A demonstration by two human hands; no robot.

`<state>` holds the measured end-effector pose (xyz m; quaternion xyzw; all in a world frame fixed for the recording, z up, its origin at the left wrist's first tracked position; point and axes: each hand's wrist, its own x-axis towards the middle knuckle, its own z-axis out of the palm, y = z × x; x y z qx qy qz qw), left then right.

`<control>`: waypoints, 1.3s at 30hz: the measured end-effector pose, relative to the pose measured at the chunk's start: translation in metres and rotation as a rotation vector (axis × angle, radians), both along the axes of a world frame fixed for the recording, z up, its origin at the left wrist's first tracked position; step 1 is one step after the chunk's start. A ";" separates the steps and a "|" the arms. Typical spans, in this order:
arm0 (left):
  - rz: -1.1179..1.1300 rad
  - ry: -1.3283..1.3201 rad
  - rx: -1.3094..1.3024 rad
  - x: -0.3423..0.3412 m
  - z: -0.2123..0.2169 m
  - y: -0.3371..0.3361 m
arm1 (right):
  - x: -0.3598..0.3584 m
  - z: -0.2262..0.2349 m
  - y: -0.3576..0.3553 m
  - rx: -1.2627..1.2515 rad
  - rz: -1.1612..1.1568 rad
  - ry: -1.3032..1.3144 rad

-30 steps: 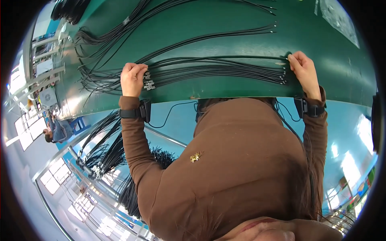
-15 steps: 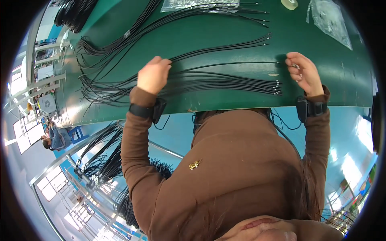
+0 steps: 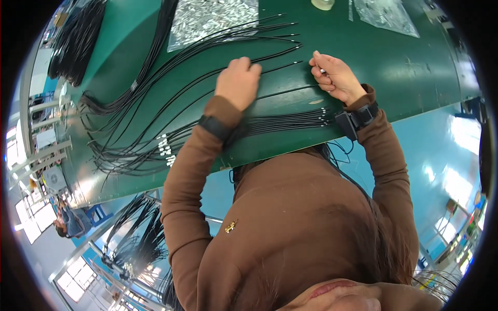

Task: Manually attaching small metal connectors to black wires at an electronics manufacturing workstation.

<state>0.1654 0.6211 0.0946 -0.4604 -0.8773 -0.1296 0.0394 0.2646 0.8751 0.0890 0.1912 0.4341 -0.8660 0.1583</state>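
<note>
My left hand [image 3: 239, 82] is over the cables on the table, its fingers bent down and bunched, and what lies under the fingertips is hidden. One thin black cable [image 3: 282, 67] emerges beyond those fingers and ends in a pale tip. Another black cable [image 3: 288, 92] stretches toward my right hand [image 3: 337, 79]. That hand is closed, thumb against forefinger, with small silvery pieces [image 3: 322, 71] showing between the fingers. Below both hands lies a bundle of black cables [image 3: 290, 121] with pale tips. More white-tipped cable ends [image 3: 165, 150] are beside my left forearm.
On the green table [image 3: 394, 88] are a bag of small silvery pieces [image 3: 212, 19], a second clear bag [image 3: 386, 15] and a tape roll [image 3: 322, 4]. A black cable coil [image 3: 78, 44] lies far left. Cables hang from a metal rack [image 3: 111, 259] at lower left.
The view has shifted, bringing more of the silvery pieces' bag into sight. My hands are closer together. White-tipped cable ends now show by my left forearm. My right hand stays closed.
</note>
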 end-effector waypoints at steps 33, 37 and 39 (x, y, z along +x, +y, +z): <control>-0.090 -0.290 0.357 0.037 0.011 0.053 | 0.006 0.017 -0.023 0.241 0.022 -0.009; -0.085 -0.282 0.385 0.036 0.009 0.053 | 0.010 0.017 -0.028 0.005 -0.124 0.028; -0.068 -0.295 0.412 0.037 0.009 0.053 | 0.010 0.013 -0.028 0.110 -0.134 0.082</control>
